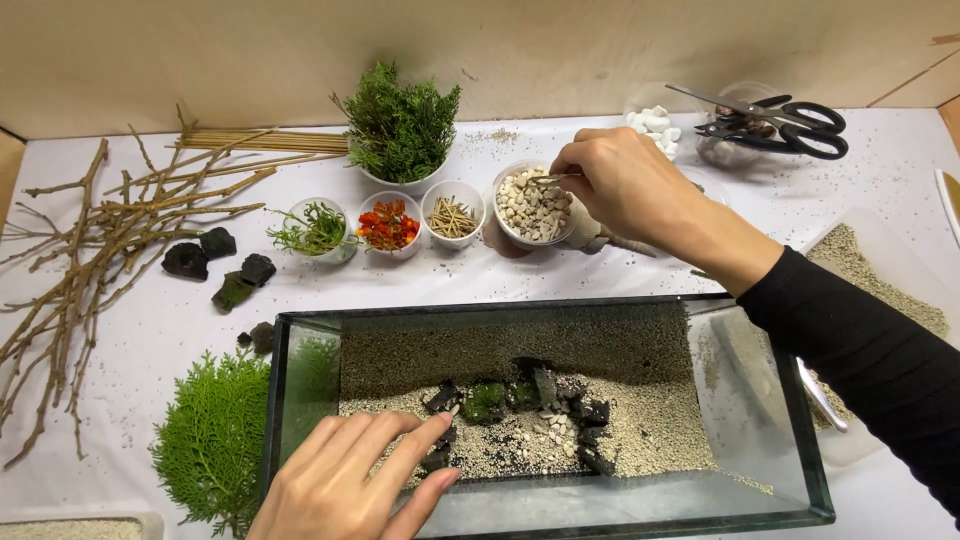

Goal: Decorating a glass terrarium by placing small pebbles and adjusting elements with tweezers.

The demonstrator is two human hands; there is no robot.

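My left hand (350,480) is resting on the near glass edge of the tank (800,440), fingers loosely spread and holding nothing, fingertips reaching down toward the dark stones (580,420) inside. The tank is a clear rectangular box sitting right in front of me, with a layer of pale sand (650,430) and a little ring of black rock and moss (485,400) in the middle. A flat green fern sprig (215,440) is lying just left of it on the white table (150,320).

Further out, my right hand (625,185) is pinching thin metal tweezers (548,180) closed over a small round cup of beige pebbles (533,208), so that's where the pebbles are sitting, behind the tank and a bit right of centre. Beside that cup there's a row of similar clear cups: short sticks (452,215), red-orange bits (388,225), green strands (315,230). Black rocks (215,260) and bare twigs (90,240) are lying off to the left. At the back, a bowl of bushy greenery (400,130), white stones (655,125) and black-handled scissors (785,125) are sitting by the wall.
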